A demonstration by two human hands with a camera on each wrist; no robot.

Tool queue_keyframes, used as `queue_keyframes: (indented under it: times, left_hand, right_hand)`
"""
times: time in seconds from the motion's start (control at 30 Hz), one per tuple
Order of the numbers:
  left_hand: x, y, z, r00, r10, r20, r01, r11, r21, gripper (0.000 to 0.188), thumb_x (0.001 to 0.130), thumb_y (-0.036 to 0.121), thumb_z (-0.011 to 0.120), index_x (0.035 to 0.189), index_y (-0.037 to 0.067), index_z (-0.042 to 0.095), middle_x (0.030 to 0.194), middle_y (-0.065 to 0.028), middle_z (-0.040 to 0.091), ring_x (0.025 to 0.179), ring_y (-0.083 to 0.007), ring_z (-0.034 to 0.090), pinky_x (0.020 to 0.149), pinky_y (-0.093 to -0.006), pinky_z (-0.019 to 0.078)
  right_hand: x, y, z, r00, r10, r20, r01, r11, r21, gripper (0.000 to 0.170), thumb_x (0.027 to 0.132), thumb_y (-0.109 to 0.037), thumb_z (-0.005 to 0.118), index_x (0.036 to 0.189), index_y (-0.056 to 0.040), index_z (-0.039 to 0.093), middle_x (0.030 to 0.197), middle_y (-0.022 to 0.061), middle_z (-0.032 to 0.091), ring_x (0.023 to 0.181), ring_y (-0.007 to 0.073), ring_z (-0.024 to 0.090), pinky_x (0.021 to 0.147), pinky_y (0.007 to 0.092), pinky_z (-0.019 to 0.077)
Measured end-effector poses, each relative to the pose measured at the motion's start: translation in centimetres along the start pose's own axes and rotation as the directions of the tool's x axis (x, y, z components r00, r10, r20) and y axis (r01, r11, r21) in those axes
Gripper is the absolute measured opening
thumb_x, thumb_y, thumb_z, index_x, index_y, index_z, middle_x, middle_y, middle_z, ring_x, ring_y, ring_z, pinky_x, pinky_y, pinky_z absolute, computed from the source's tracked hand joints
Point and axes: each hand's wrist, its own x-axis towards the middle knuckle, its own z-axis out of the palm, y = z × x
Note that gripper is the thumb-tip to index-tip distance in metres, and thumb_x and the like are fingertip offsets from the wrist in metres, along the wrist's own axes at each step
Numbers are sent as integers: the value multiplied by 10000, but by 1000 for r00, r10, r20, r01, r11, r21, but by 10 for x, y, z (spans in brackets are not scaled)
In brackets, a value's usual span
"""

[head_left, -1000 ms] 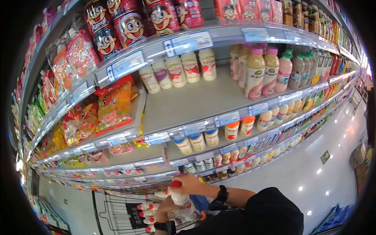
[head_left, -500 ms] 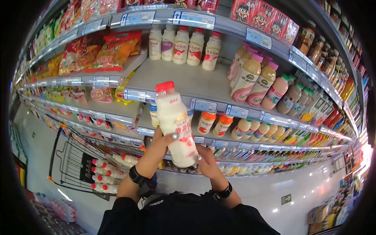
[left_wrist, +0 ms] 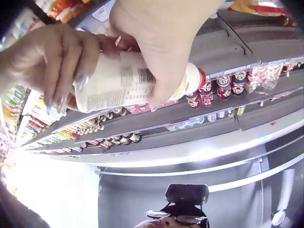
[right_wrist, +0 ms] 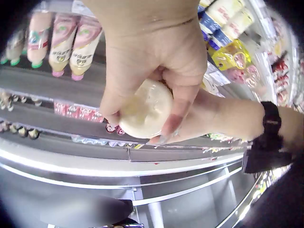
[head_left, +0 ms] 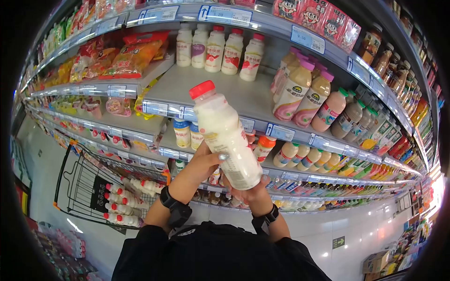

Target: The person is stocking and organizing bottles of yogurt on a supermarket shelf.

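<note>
A white bottle with a red cap (head_left: 225,136) is held tilted in front of the shelves in the head view, cap up and to the left. The left hand (head_left: 202,164) grips its middle, thumb across the front. At its lower end the right hand (head_left: 251,191) holds the base with curled fingers. Small print and a barcode on the bottle (left_wrist: 118,80) face the left wrist view, between the left hand (left_wrist: 156,38) and the right hand (left_wrist: 61,61). In the right wrist view the bottle's base (right_wrist: 146,109) lies between the right hand's (right_wrist: 152,61) thumb and fingers.
Similar bottles (head_left: 233,51) stand at the back of the shelf (head_left: 187,91), with pink-capped bottles (head_left: 293,91) to their right. Bagged snacks (head_left: 136,56) lie on the left. A wire cart (head_left: 70,187) holding several red-capped bottles (head_left: 123,219) stands at the lower left.
Both hands have lifted the bottle from over the cart to in front of the shelves. Since half a second ago it has turned, showing small print, and the right hand has moved under its base.
</note>
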Motion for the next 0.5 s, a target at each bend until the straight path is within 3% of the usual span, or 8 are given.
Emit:
queue_keyframes:
  times: [0.07,0.13,0.17,0.27,0.3,0.37,0.47,0.5]
  left_hand:
    - [6,12,18,991,-11,133,18,998,-52,930,652,520,704,1308,20,276,1122,-148,530,1093,-310,515,888,-405,455]
    - [19,4,7,967,55,250,-30,994,-102,945,629,582,688,1287,22,306,1092,-146,536,1078,-312,524,873,-420,466]
    - [23,0,3,947,91,307,-54,990,-127,954,617,613,680,1276,23,321,1077,-146,539,1071,-313,528,866,-427,471]
    - [23,1,7,992,8,127,13,986,-168,924,615,631,664,1238,19,364,1039,-140,544,1023,-312,555,857,-442,481]
    - [24,-1,5,992,22,128,6,976,-219,875,643,575,664,1241,12,363,1069,-156,537,1039,-314,547,868,-440,474]
    - [29,-6,-1,990,52,132,-7,948,-317,781,700,463,665,1249,-2,361,1128,-189,522,1070,-318,532,890,-436,460]
    - [27,-4,10,1000,18,-9,-19,992,-128,858,659,563,660,1241,1,374,1053,-164,552,975,-309,580,836,-444,489]
    - [27,-5,8,1000,-2,27,6,989,-148,819,686,529,647,1246,0,368,1079,-172,542,1008,-310,563,852,-444,481]
  right_hand:
    - [2,5,0,989,40,143,-70,976,208,1025,619,-659,602,1312,7,245,964,264,518,525,256,576,339,267,451]
    - [3,10,0,956,45,290,-164,902,399,1132,580,-783,536,1330,6,225,1038,300,473,460,275,541,279,250,403]
    - [2,8,4,967,44,252,-134,927,351,1125,603,-792,496,1329,19,212,1011,350,470,405,286,527,263,262,394]
    - [4,-14,5,926,242,290,-249,968,-16,983,680,-662,552,1358,-44,199,1073,337,478,616,307,604,417,314,496]
    - [4,-19,2,926,269,263,-277,961,-7,940,709,-658,518,1336,-11,245,1025,337,508,639,288,615,498,320,509]
    - [3,-25,3,941,264,212,-272,962,11,912,725,-652,501,1317,5,277,1003,335,520,649,281,617,523,315,511]
    - [0,-25,-1,957,234,170,-242,970,28,886,741,-637,502,1296,26,304,1013,331,520,652,265,614,534,303,503]
    - [-3,-23,-3,964,220,152,-222,975,-3,888,739,-636,506,1294,27,304,1012,329,520,648,263,612,526,300,501]
